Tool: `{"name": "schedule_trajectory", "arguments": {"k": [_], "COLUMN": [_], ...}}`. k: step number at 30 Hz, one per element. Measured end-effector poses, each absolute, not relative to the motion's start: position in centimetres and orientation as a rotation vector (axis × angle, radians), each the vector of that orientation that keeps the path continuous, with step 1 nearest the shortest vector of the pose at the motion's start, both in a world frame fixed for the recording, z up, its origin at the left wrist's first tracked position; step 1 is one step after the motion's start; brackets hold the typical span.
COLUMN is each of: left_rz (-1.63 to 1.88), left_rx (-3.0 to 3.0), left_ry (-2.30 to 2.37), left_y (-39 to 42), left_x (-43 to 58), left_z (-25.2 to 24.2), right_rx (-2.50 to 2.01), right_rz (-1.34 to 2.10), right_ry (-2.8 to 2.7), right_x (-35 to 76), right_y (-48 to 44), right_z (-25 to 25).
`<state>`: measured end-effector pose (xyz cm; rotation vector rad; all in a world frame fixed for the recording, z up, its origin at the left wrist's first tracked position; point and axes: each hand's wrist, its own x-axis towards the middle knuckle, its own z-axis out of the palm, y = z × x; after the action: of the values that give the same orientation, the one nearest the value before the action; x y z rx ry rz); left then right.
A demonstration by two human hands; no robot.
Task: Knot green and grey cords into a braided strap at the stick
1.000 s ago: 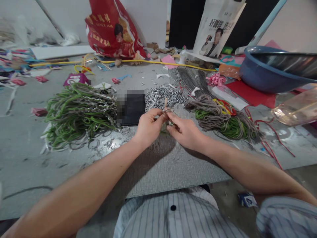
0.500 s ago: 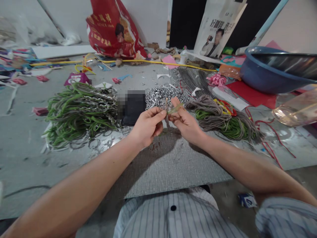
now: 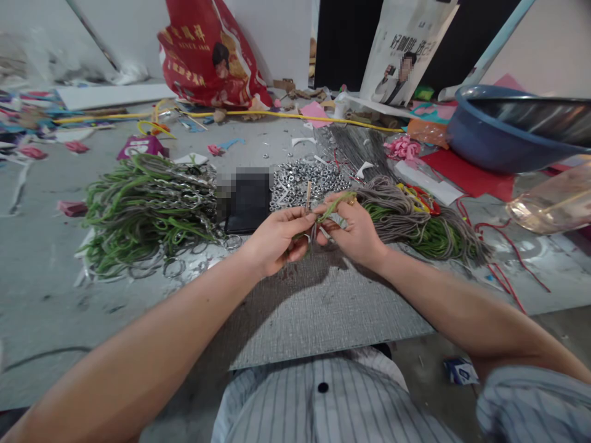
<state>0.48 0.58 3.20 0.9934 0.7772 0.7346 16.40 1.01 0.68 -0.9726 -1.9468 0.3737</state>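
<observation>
My left hand (image 3: pixel 277 239) and my right hand (image 3: pixel 353 231) meet above the grey table (image 3: pixel 300 307), both pinched on a thin green cord (image 3: pixel 333 206) that runs between them. A small tan stick (image 3: pixel 308 194) stands up from the fingers of the left hand. Just behind the hands lies a pile of small metal rings (image 3: pixel 305 177). To the right of my right hand is a bundle of grey and green cords (image 3: pixel 415 221). A larger heap of green and grey cords with key rings (image 3: pixel 148 209) lies to the left.
A dark flat object (image 3: pixel 247 200) lies between the left heap and the metal rings. At the right stands a blue basin (image 3: pixel 512 129) and a clear plastic container (image 3: pixel 554 203). A red bag (image 3: pixel 210 55) and scattered scraps sit at the back.
My right hand has shifted slightly right and turned, drawing the green cord up over its fingers. My left hand stays pinched in nearly the same place.
</observation>
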Motion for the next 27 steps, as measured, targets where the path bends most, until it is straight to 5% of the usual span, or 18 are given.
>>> {"name": "schedule_trajectory", "arguments": {"k": [9,22,27], "left_rz": [0.67,0.637,0.614], "left_rx": [0.907,0.947,1.011], "left_ry": [0.766,0.772,0.783], "left_y": [0.6,1.0,0.8], "left_x": [0.3,0.0,-0.1], "left_z": [3.7,3.7,3.6], "right_rx": [-0.92,-1.018,-0.948], "right_rz": [0.699,0.262,0.766], "right_ry": [-2.097,-2.443,-2.461], "right_x": [17.1,18.2,18.5], "right_y": [0.9,2.3,2.8], "right_z": [1.7,1.9,2.1]}}
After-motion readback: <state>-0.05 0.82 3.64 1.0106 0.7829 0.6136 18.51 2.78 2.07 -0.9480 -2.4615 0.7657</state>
